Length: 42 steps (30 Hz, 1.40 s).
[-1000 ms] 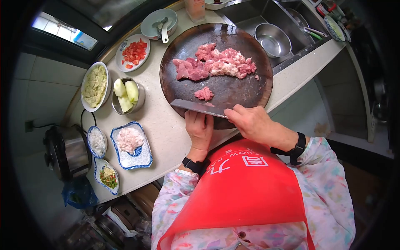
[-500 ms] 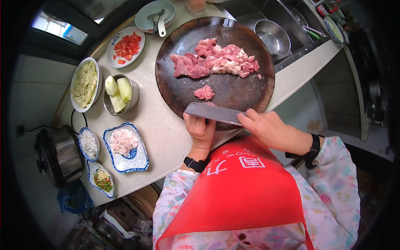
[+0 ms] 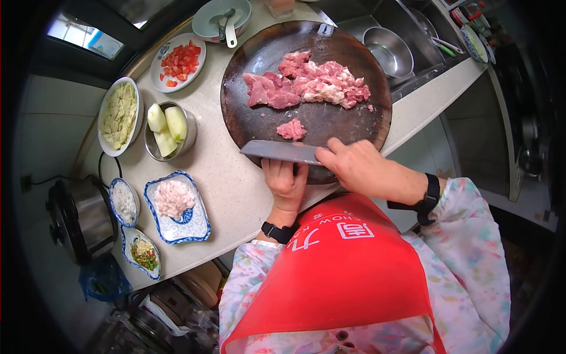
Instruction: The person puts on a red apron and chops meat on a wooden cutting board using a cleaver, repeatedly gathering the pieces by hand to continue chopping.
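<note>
My right hand [image 3: 365, 168] is closed around the handle end of a cleaver [image 3: 280, 151]. Its broad blade lies level across the near edge of a round, dark wooden chopping board [image 3: 250, 56]. My left hand [image 3: 284, 182] is just below the blade with its fingers curled together; the blade hides the fingertips and whatever they hold. A sliver of pink meat peeks out past the blade's far edge. Beyond it sits a small heap of cut meat [image 3: 292, 129]. Larger chunks of raw meat [image 3: 324, 82] lie farther back on the board.
On the left counter stand a plate of diced tomato [image 3: 180, 62], a steel bowl of peeled pale-green vegetable [image 3: 174, 127], an oval dish [image 3: 119, 115], a blue-rimmed dish of minced meat [image 3: 175, 200] and a rice cooker [image 3: 85, 218]. A sink [image 3: 351, 32] is behind the board, right.
The cleaver and my right hand have shifted left and slightly away from me across the board. My left hand stays in nearly the same place; the meat has not visibly moved on the board.
</note>
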Motion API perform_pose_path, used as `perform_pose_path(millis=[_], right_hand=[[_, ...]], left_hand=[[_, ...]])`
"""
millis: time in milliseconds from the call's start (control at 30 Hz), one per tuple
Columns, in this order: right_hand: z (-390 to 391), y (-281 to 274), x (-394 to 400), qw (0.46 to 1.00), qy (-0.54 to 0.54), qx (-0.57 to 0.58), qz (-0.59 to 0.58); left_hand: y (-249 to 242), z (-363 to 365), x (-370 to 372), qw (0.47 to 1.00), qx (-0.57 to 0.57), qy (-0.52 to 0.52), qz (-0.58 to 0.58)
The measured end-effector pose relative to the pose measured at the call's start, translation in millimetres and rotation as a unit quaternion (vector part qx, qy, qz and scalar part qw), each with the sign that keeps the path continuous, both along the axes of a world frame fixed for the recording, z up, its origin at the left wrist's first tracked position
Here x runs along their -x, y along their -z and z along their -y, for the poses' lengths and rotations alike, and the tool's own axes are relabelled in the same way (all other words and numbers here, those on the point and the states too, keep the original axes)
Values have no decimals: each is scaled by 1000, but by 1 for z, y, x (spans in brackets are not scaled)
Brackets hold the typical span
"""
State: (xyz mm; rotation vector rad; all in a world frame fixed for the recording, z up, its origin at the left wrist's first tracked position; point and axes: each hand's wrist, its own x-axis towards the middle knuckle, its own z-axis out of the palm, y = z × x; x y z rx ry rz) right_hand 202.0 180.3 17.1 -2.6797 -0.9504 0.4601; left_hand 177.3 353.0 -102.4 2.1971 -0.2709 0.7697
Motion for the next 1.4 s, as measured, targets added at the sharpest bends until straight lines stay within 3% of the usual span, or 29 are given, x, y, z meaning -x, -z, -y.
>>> perform_pose_path(millis=[67,133,267,600,900,1033,1400], right_hand=[[1,5,-7,1000,0,-22,1],[9,13,-7,992,75,-102,31],[5,-14,9,996,59,-73,0],[23,-11,24,999,25,5,-41],[-3,0,-7,998,-1,-67,6],[8,-15,3,997,21,-69,-9],[-21,4,-39,996,-72,-40,-34]], left_hand=[[4,2,1,1000,16,-10,8],[2,4,0,1000,21,-3,21],[3,1,0,1000,11,2,8],[3,1,4,1000,7,6,-4],[4,-1,-2,1000,-17,7,17],[5,-4,1,1000,6,25,-12],[7,1,-2,1000,-12,-10,11]])
